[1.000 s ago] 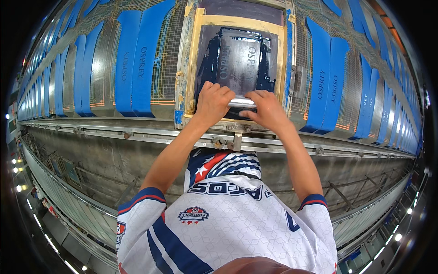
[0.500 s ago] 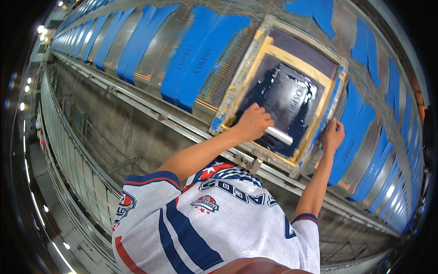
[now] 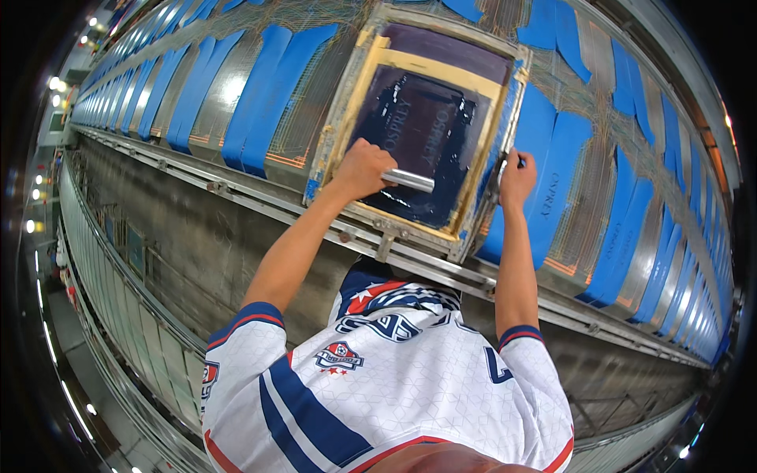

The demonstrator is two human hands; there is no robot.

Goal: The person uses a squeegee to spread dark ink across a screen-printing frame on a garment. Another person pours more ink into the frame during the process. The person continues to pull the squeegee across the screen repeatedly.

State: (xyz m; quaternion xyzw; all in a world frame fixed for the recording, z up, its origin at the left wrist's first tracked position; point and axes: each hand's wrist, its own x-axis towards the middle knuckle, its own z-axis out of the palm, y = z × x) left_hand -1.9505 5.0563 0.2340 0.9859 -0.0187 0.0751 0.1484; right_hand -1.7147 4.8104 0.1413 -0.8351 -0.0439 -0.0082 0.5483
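My left hand (image 3: pixel 364 169) is closed around one end of a squeegee with a silver bar (image 3: pixel 412 180). The bar lies across the near part of a screen printing frame (image 3: pixel 514 101), over dark, wet, glossy ink (image 3: pixel 418 138). Yellowish tape (image 3: pixel 443 69) borders the mesh, and lettering shows through the ink. My right hand (image 3: pixel 518 177) is at the frame's right side, its fingers curled on a dark piece along that edge. Exactly what the right fingers grip is partly hidden. The frame sits across a long printing table, its near end at the metal rail.
Blue fabric strips (image 3: pixel 280 91) lie in rows along the table on both sides, some printed with dark lettering. A metal rail (image 3: pixel 272 209) with stops runs along the near edge. Below it is a grey wall-like side (image 3: pixel 229 229); another railed table stands at the left.
The view has shifted, so frame and hands appear farther left and higher. The glare on the ink has lessened. My left hand still holds the squeegee; my right hand remains at the frame's right side.
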